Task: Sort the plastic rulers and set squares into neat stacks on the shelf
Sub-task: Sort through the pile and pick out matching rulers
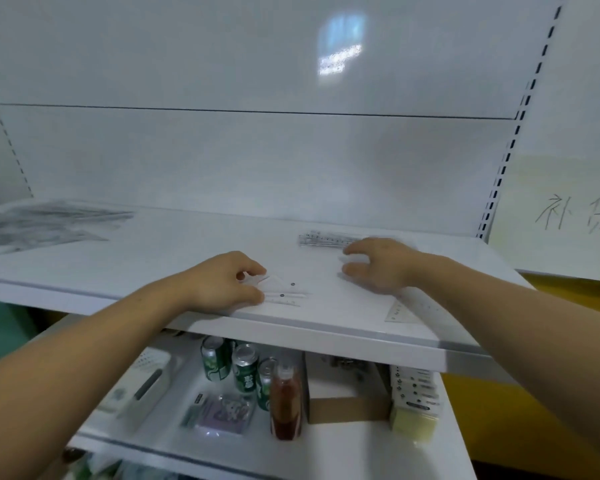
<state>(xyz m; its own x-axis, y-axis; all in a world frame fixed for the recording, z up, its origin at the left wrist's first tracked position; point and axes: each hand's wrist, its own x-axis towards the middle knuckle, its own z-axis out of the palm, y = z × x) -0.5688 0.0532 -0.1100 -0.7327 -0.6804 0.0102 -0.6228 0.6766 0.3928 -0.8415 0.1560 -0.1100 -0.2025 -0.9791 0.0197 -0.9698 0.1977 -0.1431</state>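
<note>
On the white shelf [160,251], my left hand [226,282] pinches the left end of a small clear set square pile [284,292] near the front edge. My right hand [378,265] hovers or rests with curled, spread fingers just in front of a stack of clear straight rulers [323,239]; whether it holds a clear piece is unclear. Another clear set square [400,311] lies under my right wrist at the front right. A blurred heap of clear rulers and set squares [42,223] covers the shelf's far left.
The shelf's back panel rises right behind the rulers. A lower shelf [326,445] holds green cans [219,362], a red-brown bottle [284,400], a cardboard box [347,407], packets and a yellow pad stack. A paper sign [568,216] hangs at right.
</note>
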